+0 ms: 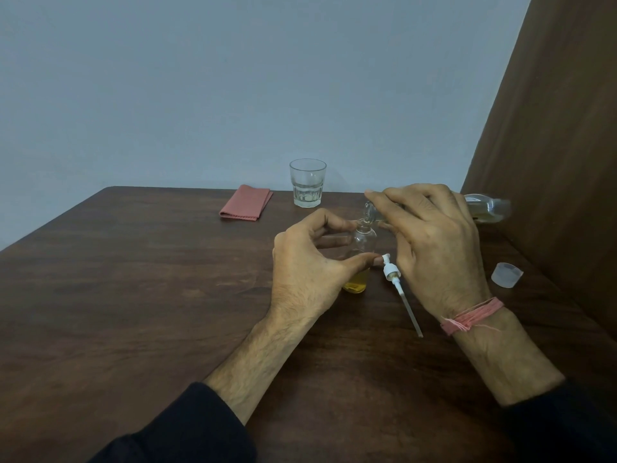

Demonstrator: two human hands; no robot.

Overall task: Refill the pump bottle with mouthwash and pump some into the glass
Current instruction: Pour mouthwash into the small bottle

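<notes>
- My left hand (pixel 309 262): fingers curled round the small pump bottle (pixel 362 255).
- My right hand (pixel 430 242): gripping the mouthwash bottle (pixel 489 207), tipped onto its mouth.
- Pump head (pixel 392 272): lying on the table (pixel 133 295).

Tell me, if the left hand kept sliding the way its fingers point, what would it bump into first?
The left hand points right, its fingers curled round the small clear pump bottle with yellow liquid, which it already touches. Just past that lies the white pump head with its dip tube, though depth is hard to judge.
</notes>
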